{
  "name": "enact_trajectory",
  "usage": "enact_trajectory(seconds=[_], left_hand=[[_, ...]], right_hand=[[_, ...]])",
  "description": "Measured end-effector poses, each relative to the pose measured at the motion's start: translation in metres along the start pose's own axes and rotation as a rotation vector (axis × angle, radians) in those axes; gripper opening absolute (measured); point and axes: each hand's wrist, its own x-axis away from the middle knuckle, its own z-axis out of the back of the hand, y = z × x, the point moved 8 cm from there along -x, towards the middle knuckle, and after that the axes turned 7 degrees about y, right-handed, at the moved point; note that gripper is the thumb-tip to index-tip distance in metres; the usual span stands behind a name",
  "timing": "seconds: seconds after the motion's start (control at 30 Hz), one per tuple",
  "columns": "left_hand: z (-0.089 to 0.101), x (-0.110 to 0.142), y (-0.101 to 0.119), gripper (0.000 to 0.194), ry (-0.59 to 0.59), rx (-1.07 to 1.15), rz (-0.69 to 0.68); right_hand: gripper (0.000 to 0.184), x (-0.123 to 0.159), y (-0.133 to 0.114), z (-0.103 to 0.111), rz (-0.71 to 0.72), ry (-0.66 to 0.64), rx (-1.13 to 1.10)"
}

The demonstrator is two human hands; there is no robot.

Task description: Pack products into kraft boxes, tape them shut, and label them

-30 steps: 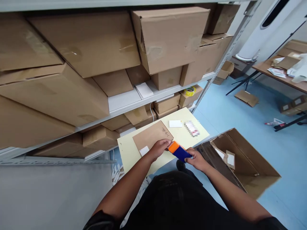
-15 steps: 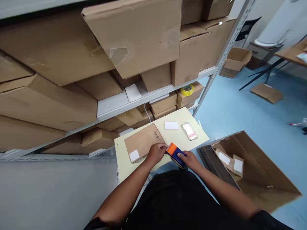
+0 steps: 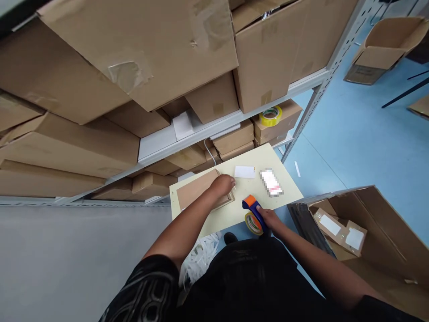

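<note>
My right hand point(image 3: 269, 219) is wrapped around the handle of a blue and orange tape dispenser point(image 3: 250, 202). A yellow-edged tape roll point(image 3: 254, 223) sits in it, over the table's near edge. My left hand point(image 3: 223, 184) reaches over the right part of a flat cardboard box point(image 3: 196, 188). Its fingers are pinched together near the box's right end; what they hold, if anything, is too small to make out. My left forearm covers part of the box. On the cream table point(image 3: 284, 167), a white card point(image 3: 244, 172) and a blurred-out phone-like object point(image 3: 271, 182) lie beyond my hands.
Behind the table stands a metal shelf point(image 3: 228, 121) packed with cardboard boxes. A yellow tape roll point(image 3: 271, 116) rests on a lower box. To my right, a large open carton point(image 3: 385, 223) holds small labelled boxes point(image 3: 340, 230). White scraps point(image 3: 203, 259) lie below the table.
My left hand has moved from the dispenser's orange end to the box's right end. The dispenser has tilted, showing its tape roll. The camera view has shifted.
</note>
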Motion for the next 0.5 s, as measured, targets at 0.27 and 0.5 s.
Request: enact_trajectory(seconds=[0.27, 0.5], left_hand=[[-0.055, -0.088, -0.017, 0.026, -0.289, -0.233, 0.122], [-0.086, -0.086, -0.029, 0.034, -0.472, -0.368, 0.172]], right_hand=[[0.071, -0.029, 0.024, -0.046, -0.266, -0.025, -0.231], [0.060, -0.016, 0.049, -0.102, -0.536, -0.148, -0.569]])
